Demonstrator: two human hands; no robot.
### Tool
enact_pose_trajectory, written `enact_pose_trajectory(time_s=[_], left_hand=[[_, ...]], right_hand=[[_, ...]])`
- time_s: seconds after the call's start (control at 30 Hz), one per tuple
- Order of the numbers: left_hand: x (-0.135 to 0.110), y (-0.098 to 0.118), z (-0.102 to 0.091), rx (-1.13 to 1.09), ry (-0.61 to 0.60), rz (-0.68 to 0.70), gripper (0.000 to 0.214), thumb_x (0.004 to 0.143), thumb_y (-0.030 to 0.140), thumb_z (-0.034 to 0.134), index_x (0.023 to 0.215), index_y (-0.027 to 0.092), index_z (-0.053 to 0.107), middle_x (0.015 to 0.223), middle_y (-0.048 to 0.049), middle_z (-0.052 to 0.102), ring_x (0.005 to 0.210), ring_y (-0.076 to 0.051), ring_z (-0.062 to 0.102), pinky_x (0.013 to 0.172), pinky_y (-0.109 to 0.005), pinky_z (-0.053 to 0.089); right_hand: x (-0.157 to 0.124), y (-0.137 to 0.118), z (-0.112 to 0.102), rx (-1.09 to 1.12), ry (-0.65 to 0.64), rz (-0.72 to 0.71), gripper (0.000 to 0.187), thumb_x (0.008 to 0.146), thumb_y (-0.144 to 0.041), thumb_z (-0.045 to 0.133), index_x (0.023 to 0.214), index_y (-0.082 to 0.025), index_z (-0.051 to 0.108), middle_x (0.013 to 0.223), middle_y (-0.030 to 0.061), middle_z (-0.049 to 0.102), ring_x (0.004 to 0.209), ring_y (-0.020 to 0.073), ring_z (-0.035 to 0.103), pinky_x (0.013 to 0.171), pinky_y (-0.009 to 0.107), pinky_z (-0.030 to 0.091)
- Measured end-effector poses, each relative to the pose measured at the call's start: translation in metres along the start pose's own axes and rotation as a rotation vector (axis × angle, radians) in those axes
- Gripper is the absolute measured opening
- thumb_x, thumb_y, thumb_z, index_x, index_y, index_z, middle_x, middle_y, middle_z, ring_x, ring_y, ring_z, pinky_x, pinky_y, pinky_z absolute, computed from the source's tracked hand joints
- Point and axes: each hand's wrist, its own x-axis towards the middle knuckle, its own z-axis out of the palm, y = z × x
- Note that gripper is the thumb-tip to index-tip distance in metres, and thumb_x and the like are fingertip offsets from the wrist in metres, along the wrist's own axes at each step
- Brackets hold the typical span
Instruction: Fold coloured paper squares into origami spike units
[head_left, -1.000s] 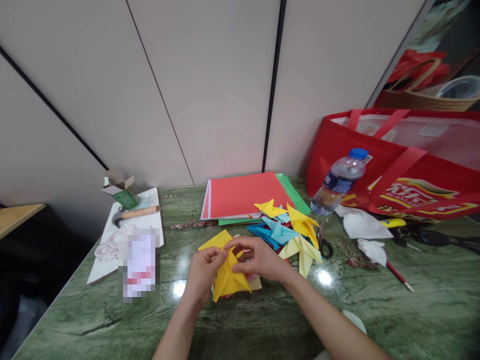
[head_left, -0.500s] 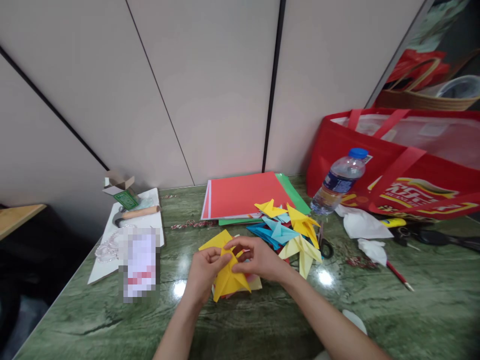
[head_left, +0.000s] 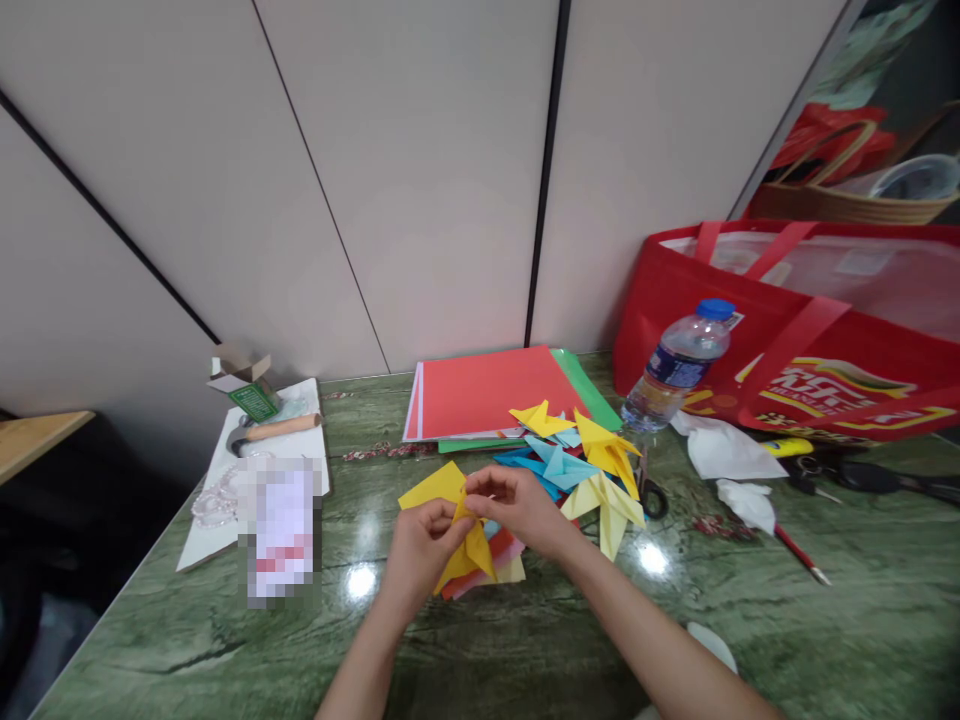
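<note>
Between my hands is a yellow folded paper (head_left: 474,556), its pointed lower flaps spreading downward. My left hand (head_left: 424,545) pinches its left side between thumb and fingers. On its upper right edge, my right hand (head_left: 519,508) is closed with the fingertips at the fold. Underneath lies a small pile of coloured paper sheets (head_left: 504,560) in pink, orange and cream, and a yellow sheet (head_left: 431,485) shows behind my left hand. Several folded paper pieces (head_left: 561,464) in blue, yellow and cream lie just beyond my right hand.
A red paper stack (head_left: 487,390) lies near the wall. To the right stand a water bottle (head_left: 675,370) and a red bag (head_left: 810,330), with scissors (head_left: 654,497) and a red pen (head_left: 801,555) nearby. At left, a sickle (head_left: 281,428) and green box (head_left: 253,398) rest on a white board (head_left: 202,535).
The yellow paper has been folded narrower and turned, so its spread flaps cover less of the pile. Both hands have drawn closer together at its top.
</note>
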Motion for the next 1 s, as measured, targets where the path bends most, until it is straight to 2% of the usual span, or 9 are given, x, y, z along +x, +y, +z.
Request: enact_pose_trajectory(time_s=[0.3, 0.47, 0.73, 1.0], left_hand=[[0.0007, -0.0016, 0.0002, 0.092, 0.010, 0.033, 0.016, 0.058, 0.028, 0.068, 0.057, 0.013, 0.063, 0.048, 0.0007, 0.059, 0.043, -0.010, 0.047, 0.042, -0.019, 0.030], [-0.0004, 0.0017, 0.0008, 0.048, -0.033, -0.012, 0.019, 0.057, 0.031, 0.070, 0.055, 0.013, 0.061, 0.048, 0.0001, 0.060, 0.044, -0.010, 0.049, 0.042, -0.019, 0.031], [-0.0009, -0.0008, 0.0008, -0.061, -0.064, -0.092, 0.026, 0.052, 0.034, 0.074, 0.055, 0.013, 0.059, 0.048, 0.0016, 0.059, 0.041, -0.008, 0.046, 0.043, -0.018, 0.030], [0.0009, -0.0069, 0.0005, -0.030, -0.089, -0.114, 0.029, 0.052, 0.037, 0.073, 0.056, 0.013, 0.059, 0.045, 0.0028, 0.055, 0.040, -0.008, 0.044, 0.043, -0.019, 0.028]], right_hand=[[0.0006, 0.0024, -0.0004, -0.009, 0.034, 0.025, 0.016, 0.066, -0.031, 0.066, 0.068, -0.015, 0.062, 0.064, -0.0003, 0.060, 0.059, 0.0120, 0.054, 0.058, 0.025, 0.043], [-0.0004, -0.0020, 0.0006, -0.026, 0.045, 0.007, 0.017, 0.066, -0.031, 0.066, 0.062, -0.016, 0.059, 0.061, -0.0013, 0.058, 0.057, 0.0114, 0.052, 0.055, 0.024, 0.041], [-0.0008, -0.0035, 0.0015, -0.033, 0.032, 0.023, 0.033, 0.076, -0.044, 0.053, 0.058, -0.016, 0.055, 0.054, -0.0017, 0.052, 0.052, 0.0106, 0.050, 0.052, 0.023, 0.042], [-0.0012, -0.0056, 0.0006, -0.064, 0.029, 0.011, 0.024, 0.069, -0.039, 0.062, 0.060, -0.017, 0.058, 0.057, -0.0017, 0.054, 0.053, 0.0110, 0.049, 0.053, 0.023, 0.040]])
